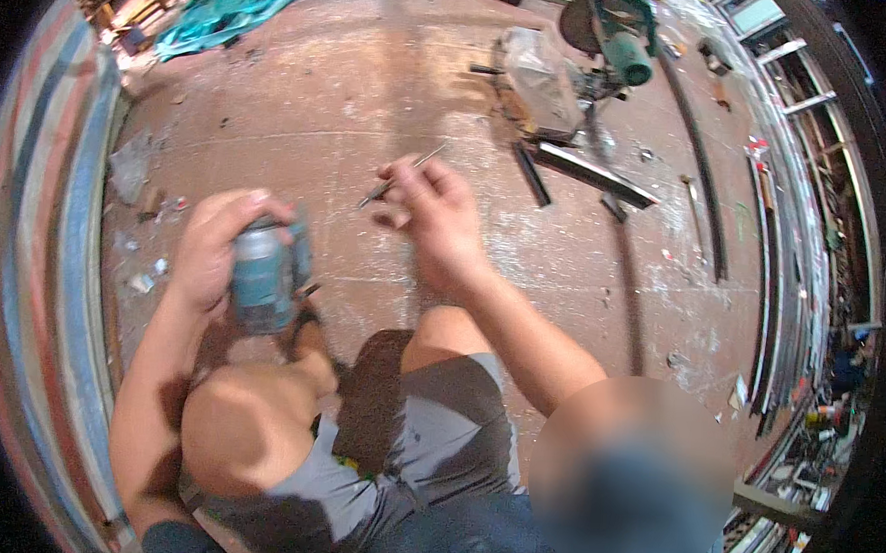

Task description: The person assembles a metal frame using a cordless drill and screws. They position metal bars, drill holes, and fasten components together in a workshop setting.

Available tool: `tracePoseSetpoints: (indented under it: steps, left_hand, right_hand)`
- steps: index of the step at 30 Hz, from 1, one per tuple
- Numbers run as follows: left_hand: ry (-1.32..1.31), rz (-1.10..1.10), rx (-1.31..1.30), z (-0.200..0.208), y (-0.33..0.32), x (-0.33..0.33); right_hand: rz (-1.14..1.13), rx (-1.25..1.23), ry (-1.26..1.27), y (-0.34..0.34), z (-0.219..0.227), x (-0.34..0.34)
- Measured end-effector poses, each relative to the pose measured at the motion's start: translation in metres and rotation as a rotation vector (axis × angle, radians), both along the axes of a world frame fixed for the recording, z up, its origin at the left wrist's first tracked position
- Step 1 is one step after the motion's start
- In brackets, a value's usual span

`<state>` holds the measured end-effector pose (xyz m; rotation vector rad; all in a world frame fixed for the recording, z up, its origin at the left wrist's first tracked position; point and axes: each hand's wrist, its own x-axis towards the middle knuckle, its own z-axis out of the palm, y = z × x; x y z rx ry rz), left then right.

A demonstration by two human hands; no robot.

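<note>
My left hand [209, 239] is wrapped over the top and side of a teal handheld power tool [262, 282] with a silvery upper part, held upright above my bent knee. The tool's exact kind is not clear. In front of me and to the right of it, my right hand [441, 211] pinches a thin metal rod [430, 156] between thumb and fingers. One end of the rod points up and right; a darker end pokes out below the fingers. The rod and the power tool are apart.
A green cut-off saw [625, 51] stands at the far right, with short metal bars [594, 174] on the floor before it. Long bars [695, 160] and a hammer [695, 200] lie further right. Striped sheeting [58, 256] lines the left; a teal tarp [235, 7] lies far left.
</note>
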<state>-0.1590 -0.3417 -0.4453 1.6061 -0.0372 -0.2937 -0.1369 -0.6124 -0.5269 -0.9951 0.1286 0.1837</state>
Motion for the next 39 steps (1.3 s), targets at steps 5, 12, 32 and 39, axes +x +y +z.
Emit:
tracePoseSetpoints:
  steps: [5, 12, 32, 39]
  left_hand:
    - [-0.06, -0.288, 0.011, 0.033, -0.005, 0.044]
    - [-0.414, -0.305, 0.042, 0.056, 0.012, 0.137]
    - [0.041, -0.486, -0.123, 0.372, 0.017, 0.192]
    - [0.059, -0.328, -0.314, 0.493, 0.014, 0.189]
  right_hand:
    - [0.028, 0.103, -0.244, 0.035, 0.078, 0.04]
    - [0.064, -0.101, -0.254, 0.075, 0.16, 0.103]
    - [0.488, -0.505, -0.038, 0.047, 0.519, 0.2]
    - [0.47, -0.536, -0.087, 0.056, 0.604, 0.189]
